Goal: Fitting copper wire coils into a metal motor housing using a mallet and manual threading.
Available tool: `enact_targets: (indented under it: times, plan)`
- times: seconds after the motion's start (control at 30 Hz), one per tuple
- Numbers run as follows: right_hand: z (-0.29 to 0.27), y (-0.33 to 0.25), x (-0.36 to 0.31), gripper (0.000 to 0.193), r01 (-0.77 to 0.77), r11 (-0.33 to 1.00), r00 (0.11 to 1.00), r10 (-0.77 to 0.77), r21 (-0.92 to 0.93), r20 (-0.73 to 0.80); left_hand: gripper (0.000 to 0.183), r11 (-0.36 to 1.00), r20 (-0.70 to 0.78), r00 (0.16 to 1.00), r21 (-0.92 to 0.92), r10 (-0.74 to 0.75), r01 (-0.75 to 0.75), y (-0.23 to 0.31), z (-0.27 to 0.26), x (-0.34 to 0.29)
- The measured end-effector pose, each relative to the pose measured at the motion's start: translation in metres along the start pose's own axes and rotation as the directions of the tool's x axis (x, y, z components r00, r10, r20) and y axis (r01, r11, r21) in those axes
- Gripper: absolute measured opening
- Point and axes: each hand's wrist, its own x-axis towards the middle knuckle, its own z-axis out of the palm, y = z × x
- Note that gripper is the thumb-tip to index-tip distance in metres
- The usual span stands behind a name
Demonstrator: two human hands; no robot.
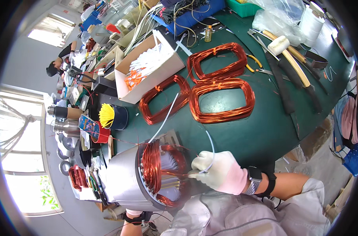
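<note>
- Motor housing [122, 179]: it lies on its side at the near edge of the green table [230, 137], left of centre, its open end facing right.
- It will likely prove heavy and rigid, its smooth shell slippery to a glove; the outer barrel seems the sound place to take hold, with support from beneath.
- The copper winding [150, 169] at the mouth looks springy and bendable, its coating probably easy to scratch; loose wires are best held lightly, near their ends, clear of the metal rim.
- The shell is a dull silver-grey cylinder; reddish-copper bundles bulge from its mouth over pale liners, with thin yellowish strips lower down.
- One white sleeve [163, 118] rises from the winding toward the far side; a bluish-white sleeve [211, 143] arcs over the right hand [222, 171].
- The right hand, gloved, is just right of the mouth, its fingertips apparently pinched on a copper lead [177, 173].
- The left hand [134, 212] is mostly hidden behind the barrel's near side; its grip cannot be told.
</note>
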Motion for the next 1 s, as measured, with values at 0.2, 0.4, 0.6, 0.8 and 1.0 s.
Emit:
enact_targets:
  times: [0.2,0.4,0.6,0.8,1.0]
  plan:
    - [-0.005,0.014,-0.008,0.015,0.002,0.929,0.997,-0.03,0.37,0.069,0.062,0.999,-0.017,1.0,0.042,0.016,-0.015,0.001,-0.001,0.007]
    - [0.006,0.013,-0.009,0.014,-0.122,0.716,0.99,0.035,0.688,0.14,0.062,0.997,-0.04,0.999,0.072,0.027,-0.024,-0.002,-0.006,0.013]
    - [-0.003,0.019,0.001,0.017,-0.02,0.852,0.99,-0.057,0.524,0.13,0.063,0.995,-0.075,0.996,0.092,0.048,-0.041,-0.008,-0.012,0.014]
    - [0.007,0.009,0.002,0.016,0.036,0.867,0.987,-0.108,0.496,0.117,0.063,0.992,-0.094,0.993,0.113,0.073,-0.062,-0.013,-0.013,0.018]
    - [0.004,0.014,0.008,0.048,-0.203,0.778,0.967,0.065,0.594,0.246,0.064,0.987,-0.113,0.988,0.133,0.108,-0.093,-0.013,-0.012,0.016]
